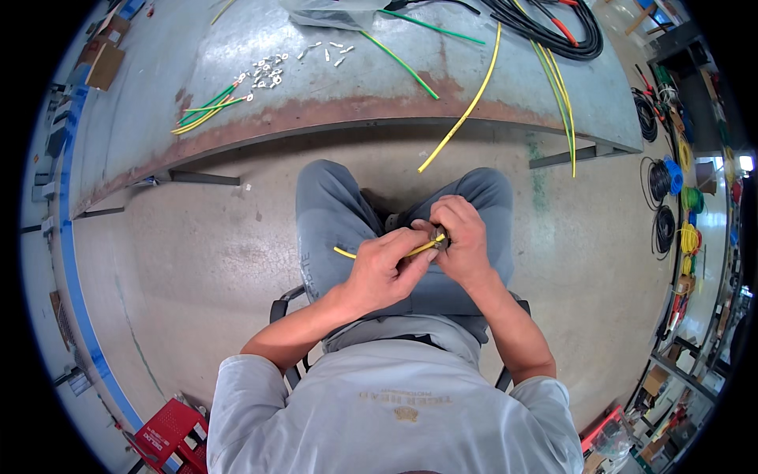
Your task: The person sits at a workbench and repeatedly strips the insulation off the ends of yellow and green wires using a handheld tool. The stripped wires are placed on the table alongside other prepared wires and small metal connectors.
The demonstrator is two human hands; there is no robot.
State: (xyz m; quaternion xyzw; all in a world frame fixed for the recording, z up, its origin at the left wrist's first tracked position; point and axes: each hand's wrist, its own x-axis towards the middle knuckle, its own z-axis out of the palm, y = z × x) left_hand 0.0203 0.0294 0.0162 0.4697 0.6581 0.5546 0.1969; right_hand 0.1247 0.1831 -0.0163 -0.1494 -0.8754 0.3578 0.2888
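Over my lap, my left hand (pixel 385 265) is closed round a short piece of yellow wire (pixel 344 253), whose free end sticks out to the left. The wire's other end reaches the dark metal jaws of a hand tool, seemingly pliers (pixel 442 242), in my right hand (pixel 462 237). My right fingers wrap round the tool and hide most of it. Both hands are close together, their fingertips nearly touching at the jaws.
A metal table (pixel 316 103) stands ahead, bearing loose ring terminals (pixel 267 73), a bundle of green and yellow wires (pixel 207 112), a plastic bag (pixel 339 12) and a black cable coil (pixel 588 43). Long yellow wire (pixel 474 103) overhangs its edge. Wire coils (pixel 663 229) lie at right.
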